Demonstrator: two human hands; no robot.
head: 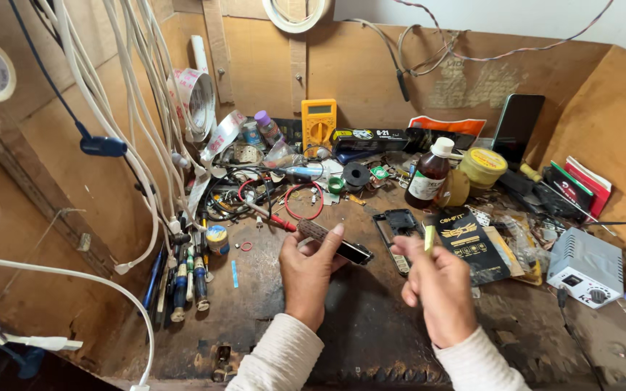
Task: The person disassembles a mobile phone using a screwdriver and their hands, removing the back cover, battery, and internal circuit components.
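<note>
Fingers of the left hand point(311, 269) are pinching a dark phone point(333, 241) edgewise above the workbench point(356, 326). Right hand point(437, 286) is gripping a yellow-green tool point(429, 237), beside a phone frame point(398, 224).

Left hand point(307, 274) holds a phone point(333, 242); right hand point(437, 284) pinches a yellow tool point(429, 237).

Bright, even daylight, soft shadows, sharp focus, wide-angle bending at edges.

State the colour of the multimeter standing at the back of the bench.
Yellow multimeter, clearest in the head view.
</note>
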